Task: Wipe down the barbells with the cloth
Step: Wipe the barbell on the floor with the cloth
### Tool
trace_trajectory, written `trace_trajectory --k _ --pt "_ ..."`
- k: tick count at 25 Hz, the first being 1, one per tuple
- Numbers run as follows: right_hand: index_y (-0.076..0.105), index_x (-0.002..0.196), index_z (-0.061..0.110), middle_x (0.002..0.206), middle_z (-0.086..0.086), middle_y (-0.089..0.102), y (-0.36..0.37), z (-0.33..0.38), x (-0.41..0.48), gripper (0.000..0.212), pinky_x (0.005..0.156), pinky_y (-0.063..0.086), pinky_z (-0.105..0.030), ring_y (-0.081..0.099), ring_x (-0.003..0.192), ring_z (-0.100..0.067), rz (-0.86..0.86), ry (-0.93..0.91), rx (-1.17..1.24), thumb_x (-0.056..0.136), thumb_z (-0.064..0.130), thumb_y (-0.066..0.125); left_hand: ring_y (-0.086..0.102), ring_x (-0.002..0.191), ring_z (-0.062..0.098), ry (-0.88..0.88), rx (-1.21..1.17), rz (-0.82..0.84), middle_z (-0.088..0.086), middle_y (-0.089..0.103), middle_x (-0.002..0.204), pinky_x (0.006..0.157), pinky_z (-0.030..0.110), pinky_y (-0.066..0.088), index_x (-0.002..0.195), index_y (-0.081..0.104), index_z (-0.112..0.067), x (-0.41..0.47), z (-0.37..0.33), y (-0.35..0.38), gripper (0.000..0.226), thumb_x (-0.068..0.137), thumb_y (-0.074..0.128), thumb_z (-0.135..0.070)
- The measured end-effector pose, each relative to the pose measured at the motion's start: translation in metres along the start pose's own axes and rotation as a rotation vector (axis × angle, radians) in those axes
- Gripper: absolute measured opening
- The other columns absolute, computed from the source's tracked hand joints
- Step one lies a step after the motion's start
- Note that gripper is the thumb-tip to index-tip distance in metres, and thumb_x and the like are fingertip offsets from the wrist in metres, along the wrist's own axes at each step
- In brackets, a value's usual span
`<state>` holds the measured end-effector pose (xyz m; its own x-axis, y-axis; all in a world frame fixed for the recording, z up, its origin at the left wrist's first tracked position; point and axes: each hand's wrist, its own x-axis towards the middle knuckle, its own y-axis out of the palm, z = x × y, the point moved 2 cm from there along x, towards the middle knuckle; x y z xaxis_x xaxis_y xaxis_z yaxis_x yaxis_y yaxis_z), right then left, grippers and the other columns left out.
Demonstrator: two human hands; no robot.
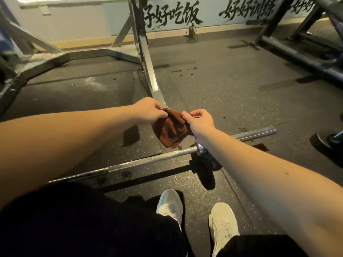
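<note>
Both hands were stretched out in front of the person, holding a brown cloth (170, 130) between them above the rubber floor (232, 89). The left hand (148, 111) pinched the cloth's upper left edge between thumb and curled fingers. The right hand (199, 119) pinched the upper right edge in the same way, and the cloth hung slack and creased below the two grips. Its lowest corner hung just beyond the barbell (148, 160); whether it touched the bar could not be told. The barbell lay across the middle of the floor, running from the lower left up toward the right edge, with its collar (199, 149) below the right wrist and its bare sleeve (259, 131) pointing right. A dark object with a red mark (211, 162) lay under the bar beside the collar. Two white shoes (170, 204) stood on the near side of the bar. A steel rack (146, 52) rose from the far left of the floor, and a dark frame (297, 52) stood at the far right. A weight plate (328, 140) sat at the right edge, and black brush lettering ran along the wall (83, 21).
</note>
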<state>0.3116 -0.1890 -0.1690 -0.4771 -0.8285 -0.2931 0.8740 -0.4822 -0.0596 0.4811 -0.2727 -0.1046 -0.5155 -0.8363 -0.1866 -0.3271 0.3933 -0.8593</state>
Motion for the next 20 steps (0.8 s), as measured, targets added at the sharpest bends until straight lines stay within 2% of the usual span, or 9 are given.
trace_trajectory --k 2,3,4,7,10,12,14,16,20 --pt "0.062 0.117 0.011 0.106 -0.010 0.068 0.008 -0.005 0.000 0.038 0.082 0.059 -0.032 0.064 0.090 -0.020 0.053 0.097 0.064 0.093 0.038 0.073 0.063 0.086 0.023 -0.035 -0.016 0.003 0.009 0.069 0.094 0.076 0.034 0.051 0.098 0.072 -0.008 -0.004 0.003 -0.001 0.028 0.098 0.065 -0.035" --pt "0.062 0.117 0.013 0.111 -0.012 0.070 0.013 -0.010 0.001 0.039 0.092 0.057 -0.039 0.066 0.098 -0.023 0.113 0.144 0.090 0.093 0.043 0.072 0.062 0.083 0.020 -0.055 -0.027 0.003 0.008 0.068 0.092 0.071 0.031 0.051 0.097 0.070 -0.009 -0.005 0.007 0.001 0.025 0.098 0.066 -0.034" --pt "0.062 0.119 0.013 0.115 -0.012 0.071 0.021 -0.014 0.000 0.041 0.095 0.055 -0.042 0.067 0.106 -0.026 0.181 0.179 0.129 0.093 0.045 0.071 0.061 0.080 0.017 -0.075 -0.037 -0.002 0.005 0.066 0.089 0.065 0.026 0.049 0.094 0.067 -0.012 -0.005 0.011 0.003 0.021 0.098 0.068 -0.033" --pt "0.060 0.131 0.010 0.122 -0.016 0.070 0.048 -0.034 0.000 0.048 0.087 0.055 -0.039 0.066 0.118 -0.033 0.341 0.196 0.201 0.091 0.032 0.076 0.058 0.076 0.012 -0.100 -0.027 -0.033 -0.001 0.062 0.085 0.059 0.020 0.040 0.087 0.060 -0.020 -0.003 0.035 0.015 0.017 0.094 0.073 -0.028" --pt "0.057 0.132 0.013 0.123 -0.013 0.067 0.070 -0.053 -0.001 0.049 0.091 0.056 -0.039 0.065 0.112 -0.030 0.367 0.196 0.110 0.088 0.006 0.077 0.055 0.076 0.011 -0.100 0.017 0.012 -0.003 0.060 0.086 0.059 0.020 0.038 0.086 0.055 -0.024 0.000 0.072 0.030 0.021 0.092 0.075 -0.027" --pt "0.063 0.127 0.012 0.122 -0.015 0.069 0.082 -0.079 0.004 0.042 0.090 0.057 -0.042 0.068 0.108 -0.029 0.361 0.239 0.036 0.088 -0.001 0.074 0.057 0.079 0.014 -0.077 0.032 0.091 -0.005 0.060 0.085 0.059 0.020 0.038 0.084 0.054 -0.025 0.002 0.101 0.045 0.022 0.091 0.075 -0.028" --pt "0.067 0.123 0.009 0.120 -0.019 0.072 0.092 -0.108 0.005 0.034 0.089 0.058 -0.044 0.071 0.100 -0.029 0.359 0.342 0.081 0.091 0.001 0.071 0.059 0.084 0.015 -0.038 0.046 0.186 -0.005 0.063 0.089 0.066 0.023 0.044 0.090 0.060 -0.024 0.000 0.129 0.064 0.014 0.094 0.071 -0.031" --pt "0.068 0.124 0.007 0.117 -0.017 0.074 0.098 -0.132 0.002 0.029 0.081 0.060 -0.039 0.072 0.093 -0.026 0.361 0.451 0.149 0.096 0.012 0.068 0.062 0.088 0.016 0.012 0.060 0.239 -0.004 0.066 0.093 0.076 0.031 0.049 0.097 0.067 -0.022 -0.002 0.149 0.084 0.012 0.098 0.065 -0.034" --pt "0.072 0.115 0.009 0.119 -0.016 0.073 0.103 -0.162 -0.006 0.028 0.086 0.056 -0.037 0.071 0.098 -0.028 0.269 0.625 0.350 0.102 0.030 0.059 0.063 0.087 0.013 0.056 -0.009 0.285 -0.010 0.067 0.090 0.076 0.030 0.045 0.092 0.066 -0.030 0.004 0.169 0.124 0.010 0.098 0.065 -0.038"
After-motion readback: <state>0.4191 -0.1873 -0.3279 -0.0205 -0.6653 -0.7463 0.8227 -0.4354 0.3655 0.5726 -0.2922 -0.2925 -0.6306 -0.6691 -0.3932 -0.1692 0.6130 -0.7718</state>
